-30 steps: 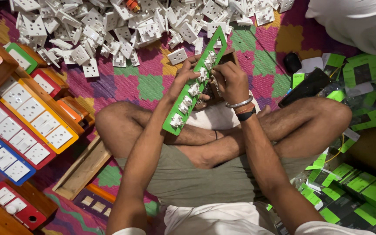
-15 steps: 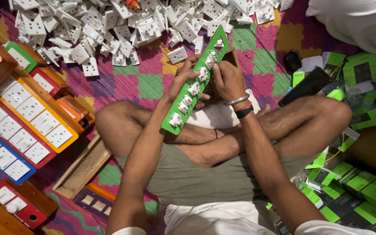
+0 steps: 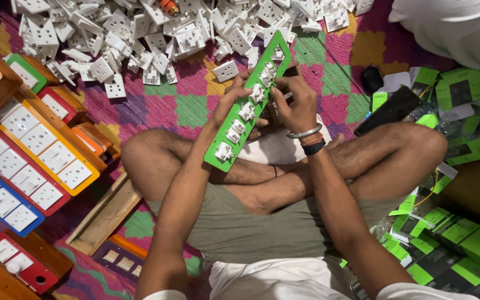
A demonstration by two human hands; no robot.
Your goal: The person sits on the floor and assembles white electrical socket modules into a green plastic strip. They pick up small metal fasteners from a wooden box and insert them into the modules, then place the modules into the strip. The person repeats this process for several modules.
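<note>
Both hands grip green switch plate, loose white sockets crowding beyond.

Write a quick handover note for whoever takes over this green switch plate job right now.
Left hand: grips the green plate by its left edge, tilted up over the lap.
Right hand: at the plate's right side near the top; its grip on any part is hidden.
Done: six white sockets sit in the plate, lower end to near the top.
Left: the top opening is still bare.
Supplies: loose white sockets in a pile on the mat ahead; finished boards stacked on the left; green packets on the right.
</note>
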